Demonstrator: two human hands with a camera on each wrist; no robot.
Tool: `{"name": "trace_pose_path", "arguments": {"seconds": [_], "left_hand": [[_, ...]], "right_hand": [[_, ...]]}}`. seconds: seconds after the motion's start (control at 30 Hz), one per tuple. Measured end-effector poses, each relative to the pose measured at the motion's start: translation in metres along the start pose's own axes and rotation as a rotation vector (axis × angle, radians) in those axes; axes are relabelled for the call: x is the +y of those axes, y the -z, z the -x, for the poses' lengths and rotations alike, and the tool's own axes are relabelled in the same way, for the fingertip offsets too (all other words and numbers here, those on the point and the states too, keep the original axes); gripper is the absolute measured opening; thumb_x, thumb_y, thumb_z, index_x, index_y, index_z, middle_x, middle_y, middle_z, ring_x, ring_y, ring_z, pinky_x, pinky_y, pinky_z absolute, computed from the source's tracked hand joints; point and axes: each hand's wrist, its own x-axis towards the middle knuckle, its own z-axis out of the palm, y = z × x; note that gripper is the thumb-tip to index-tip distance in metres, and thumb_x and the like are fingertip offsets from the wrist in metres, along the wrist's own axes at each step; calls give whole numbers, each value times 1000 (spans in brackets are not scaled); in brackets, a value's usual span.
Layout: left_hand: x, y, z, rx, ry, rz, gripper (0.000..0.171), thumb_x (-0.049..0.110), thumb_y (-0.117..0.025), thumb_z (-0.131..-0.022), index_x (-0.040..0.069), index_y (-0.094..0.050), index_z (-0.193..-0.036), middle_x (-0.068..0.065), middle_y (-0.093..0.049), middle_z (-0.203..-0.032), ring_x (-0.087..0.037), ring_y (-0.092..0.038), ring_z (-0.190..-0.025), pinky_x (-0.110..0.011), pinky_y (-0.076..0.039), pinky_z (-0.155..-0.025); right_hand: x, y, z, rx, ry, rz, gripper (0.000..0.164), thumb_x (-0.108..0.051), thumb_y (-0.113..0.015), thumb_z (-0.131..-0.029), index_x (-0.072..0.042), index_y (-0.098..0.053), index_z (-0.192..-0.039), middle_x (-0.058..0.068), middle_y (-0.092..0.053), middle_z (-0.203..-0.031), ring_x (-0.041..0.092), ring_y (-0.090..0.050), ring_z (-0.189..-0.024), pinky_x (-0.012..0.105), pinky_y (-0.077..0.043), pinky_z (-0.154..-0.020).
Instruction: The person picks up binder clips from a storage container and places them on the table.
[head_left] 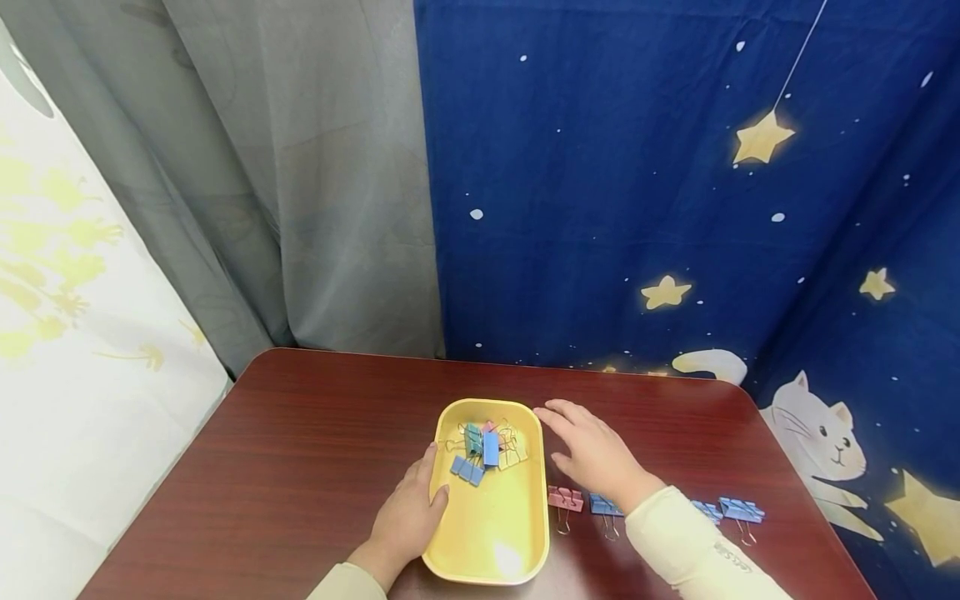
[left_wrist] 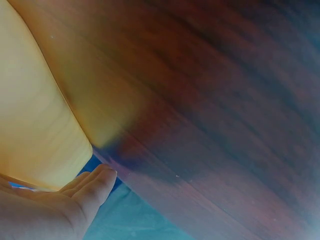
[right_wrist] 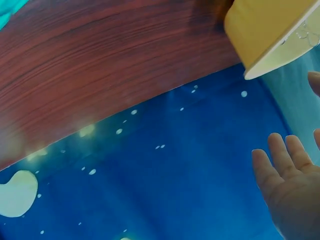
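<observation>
A yellow tray (head_left: 491, 533) lies lengthwise on the table, with several binder clips gathered toward its far end. Among them are a green clip (head_left: 472, 439), a yellow clip (head_left: 514, 455), blue clips (head_left: 491, 450) and a partly covered pink one. My left hand (head_left: 405, 518) rests along the tray's left side, its fingers extended and the thumb by the rim. Beside the far right corner is my right hand (head_left: 596, 447), fingers spread and holding nothing. In the right wrist view its palm shows bare, apart from the tray's wall (right_wrist: 260, 35).
Right of the tray, a pink binder clip (head_left: 565, 498) and several blue ones (head_left: 742, 509) lie in a row on the dark red table (head_left: 322, 467), partly hidden by my right arm. Grey (head_left: 352, 208) and starry blue curtains (head_left: 600, 208) hang behind the table.
</observation>
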Motion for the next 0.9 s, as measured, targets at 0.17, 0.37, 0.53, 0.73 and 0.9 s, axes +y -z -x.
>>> {"name": "trace_pose_path", "arguments": {"seconds": [0.17, 0.37, 0.53, 0.73, 0.9], "left_hand": [[0, 1, 0, 2, -2, 0, 65, 26, -54, -96, 6, -28, -152, -23, -43, -143, -42, -48, -126, -56, -43, -97], [0, 0, 0, -5, -4, 0, 65, 25, -54, -96, 7, -27, -152, -23, -43, -144, -42, -48, -126, -56, -44, -97], [-1, 0, 0, -1, -7, 3, 65, 25, -55, -96, 8, -27, -152, -23, -43, -144, -42, -48, -126, -56, -44, -96], [-1, 0, 0, 1, 0, 0, 65, 26, -55, -96, 8, -27, -152, -22, -43, -144, -42, -49, -124, -57, -44, -96], [0, 0, 0, 0, 1, 0, 65, 27, -54, -96, 8, -27, -152, -22, -43, -144, -42, -50, -124, -57, -44, -95]], "right_hand": [[-11, -7, -6, -29, 34, -48, 61, -7, -78, -75, -13, -57, -133, 8, -54, -132, 27, -54, -120, 44, -51, -92], [-21, -15, -12, -95, 38, -77, 62, -7, -76, -76, -16, -56, -134, 7, -53, -134, 27, -53, -122, 46, -51, -91], [-26, -21, -18, -134, 46, -101, 64, -8, -75, -78, -18, -54, -137, 4, -52, -135, 26, -53, -121, 44, -53, -88], [-30, -28, -23, -120, 87, -110, 63, -4, -71, -75, -20, -55, -135, -1, -53, -131, 22, -56, -117, 41, -54, -84], [-32, -32, -26, -123, 114, -71, 67, -4, -74, -76, -23, -53, -137, 0, -54, -128, 20, -58, -113, 39, -55, -84]]}}
